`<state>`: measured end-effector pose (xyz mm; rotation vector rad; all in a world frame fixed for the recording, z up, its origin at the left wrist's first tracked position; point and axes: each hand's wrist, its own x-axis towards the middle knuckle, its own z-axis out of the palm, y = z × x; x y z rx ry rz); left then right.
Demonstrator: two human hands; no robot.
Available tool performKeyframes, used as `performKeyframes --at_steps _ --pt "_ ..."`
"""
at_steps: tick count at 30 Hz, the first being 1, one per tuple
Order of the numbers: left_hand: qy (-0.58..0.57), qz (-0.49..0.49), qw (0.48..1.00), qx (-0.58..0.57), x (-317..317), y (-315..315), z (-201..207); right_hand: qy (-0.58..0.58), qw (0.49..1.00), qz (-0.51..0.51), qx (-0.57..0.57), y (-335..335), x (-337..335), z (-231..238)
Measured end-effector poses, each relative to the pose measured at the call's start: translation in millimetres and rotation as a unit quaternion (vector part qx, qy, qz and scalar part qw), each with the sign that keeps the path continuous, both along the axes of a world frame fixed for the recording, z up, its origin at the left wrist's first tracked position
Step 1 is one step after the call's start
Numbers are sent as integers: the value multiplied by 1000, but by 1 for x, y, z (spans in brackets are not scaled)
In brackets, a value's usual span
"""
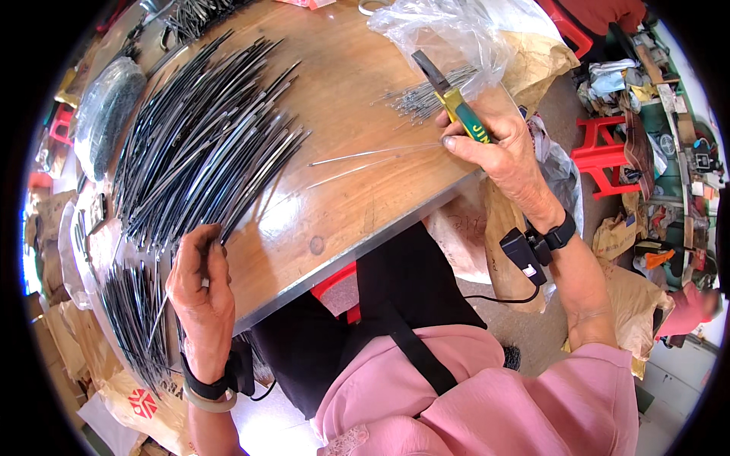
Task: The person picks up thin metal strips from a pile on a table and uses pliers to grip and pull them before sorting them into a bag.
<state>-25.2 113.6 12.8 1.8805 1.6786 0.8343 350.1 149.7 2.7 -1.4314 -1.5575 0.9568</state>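
Note:
My left hand [199, 283] rests at the near edge of the wooden table [342, 220], its fingers pinched on one thin dark metal rod [161, 315] at the foot of a large fanned pile of dark rods [201, 140]. My right hand [494, 148] grips pliers [449, 95] with yellow and green handles, jaws pointing up and away. Its fingertips also pinch the ends of two thin silvery wires [365, 159] that lie across the table toward the left. A small heap of thin wires [422, 95] lies just beyond the pliers.
A clear plastic bag [449, 30] and brown paper sit at the far right of the table. Another bundle of dark rods [133, 319] lies at the left edge, and a bagged bundle [106, 114] at far left. Red plastic stools [604, 156] stand on the right.

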Motion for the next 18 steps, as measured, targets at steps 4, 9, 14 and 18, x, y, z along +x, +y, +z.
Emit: performKeyframes --at_steps 4,9,14,18 --pt "-176 45 981 -68 0 -5 -5 6 1000 1 -6 -1 -4 1" --pt "-244 84 958 -125 -2 -11 1 -3 1000 18 -16 1 -4 0" --pt "-335 125 916 -181 -8 -24 1 -13 999 -4 -34 -1 -5 2" --pt "-399 161 878 -209 -11 -34 1 -3 1000 -1 -28 -4 -5 0"
